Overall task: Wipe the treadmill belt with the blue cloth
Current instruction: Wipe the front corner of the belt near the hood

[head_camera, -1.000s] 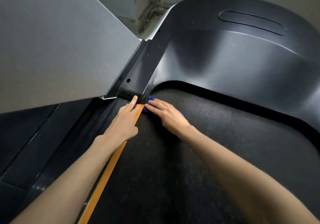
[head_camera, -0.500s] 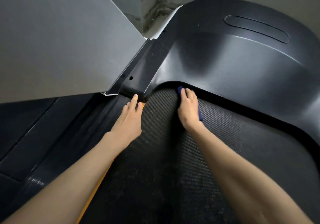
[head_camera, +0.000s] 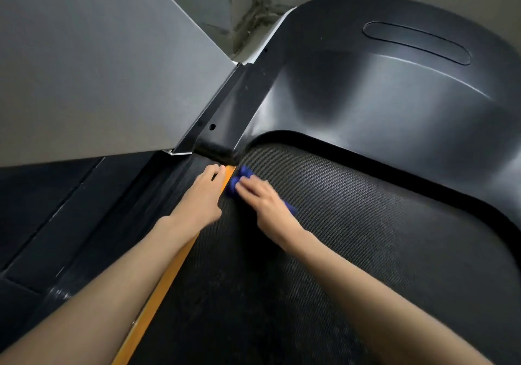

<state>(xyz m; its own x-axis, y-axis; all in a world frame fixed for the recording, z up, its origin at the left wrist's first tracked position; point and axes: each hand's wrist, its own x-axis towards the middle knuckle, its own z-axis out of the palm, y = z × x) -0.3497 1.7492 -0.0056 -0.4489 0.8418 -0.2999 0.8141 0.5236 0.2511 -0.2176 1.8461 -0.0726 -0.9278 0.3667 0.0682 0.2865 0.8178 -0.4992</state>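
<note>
Right hand (head_camera: 266,202) flat-fingered on blue cloth (head_camera: 239,179) mid-frame, left hand (head_camera: 200,199) flat, empty; press evenly, overlap strokes across belt (head_camera: 352,252).

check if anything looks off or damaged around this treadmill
One thing: the wall corner behind the motor cover looks cracked and darkly stained. The treadmill belt shows pale dusty specks near the camera. Nothing looks spilled or askew.
</note>
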